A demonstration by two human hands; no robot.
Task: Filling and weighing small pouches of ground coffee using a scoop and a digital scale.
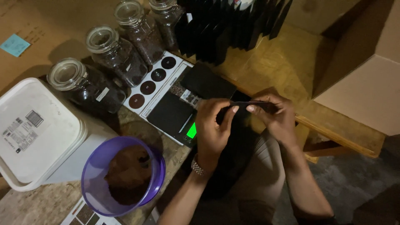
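While the left hand [212, 129] and right hand [273, 114] both pinch the top edge of a black pouch [233, 137] at frame centre, probably pressing it shut, grip should stay even; left to right, white tub [37, 133], purple bowl [121, 175], jars [116, 54] and scale [175, 116] crowd close

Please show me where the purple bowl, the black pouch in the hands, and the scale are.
purple bowl [92, 166]: head view, left rim.
black pouch [250, 103]: head view, top edge.
scale [171, 113]: head view, black platform.
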